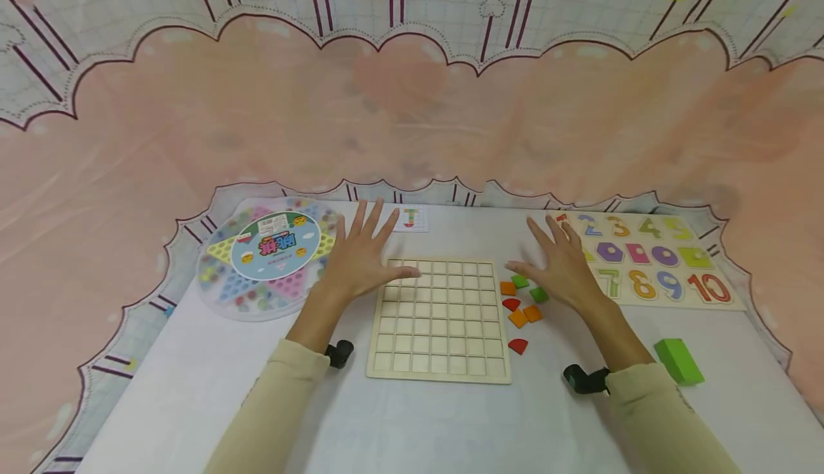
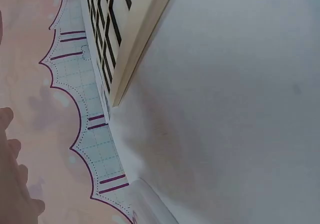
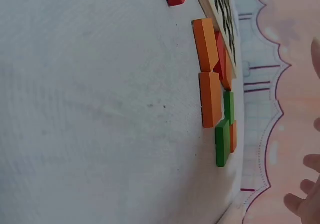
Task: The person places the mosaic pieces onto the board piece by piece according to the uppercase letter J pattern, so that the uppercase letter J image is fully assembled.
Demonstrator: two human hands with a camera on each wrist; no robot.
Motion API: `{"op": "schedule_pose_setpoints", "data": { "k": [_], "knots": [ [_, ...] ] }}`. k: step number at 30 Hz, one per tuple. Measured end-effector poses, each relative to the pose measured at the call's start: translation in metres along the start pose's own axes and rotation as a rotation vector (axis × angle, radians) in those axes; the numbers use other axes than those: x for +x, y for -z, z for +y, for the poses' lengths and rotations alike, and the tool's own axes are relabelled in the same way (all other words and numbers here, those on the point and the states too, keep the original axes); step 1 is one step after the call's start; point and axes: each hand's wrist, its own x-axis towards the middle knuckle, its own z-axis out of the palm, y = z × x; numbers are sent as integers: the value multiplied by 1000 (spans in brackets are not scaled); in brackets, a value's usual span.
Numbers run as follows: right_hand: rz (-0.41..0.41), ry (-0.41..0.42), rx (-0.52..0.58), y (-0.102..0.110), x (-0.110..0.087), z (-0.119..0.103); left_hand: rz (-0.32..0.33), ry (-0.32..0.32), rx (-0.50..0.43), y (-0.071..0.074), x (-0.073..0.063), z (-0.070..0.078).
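Note:
My left hand, fingers spread and holding nothing, hovers by the upper left corner of a wooden grid board. The board's squares look bare. On the other side, my right hand is also spread and holds nothing, above and beside a loose group of small blocks. Among them are orange squares, green squares and red rounded wedges. In the right wrist view an orange block lies against other pieces close to the board's edge. The left wrist view shows the board's corner.
A round game package with a star pattern lies at the left. Behind the board is a small printed card. A number puzzle board lies at the right, partly behind my right hand, with a green box nearer the front.

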Motion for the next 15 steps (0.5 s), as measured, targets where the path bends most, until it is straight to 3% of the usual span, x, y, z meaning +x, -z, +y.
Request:
{"op": "schedule_pose_setpoints", "data": {
  "k": [8, 15],
  "knots": [
    [-101, -10, 126, -5, -4, 7, -87, -36, -99, -14, -18, 1],
    [-135, 23, 157, -10, -7, 9, -224, -20, -305, -20, -37, -3]
  ]
}}
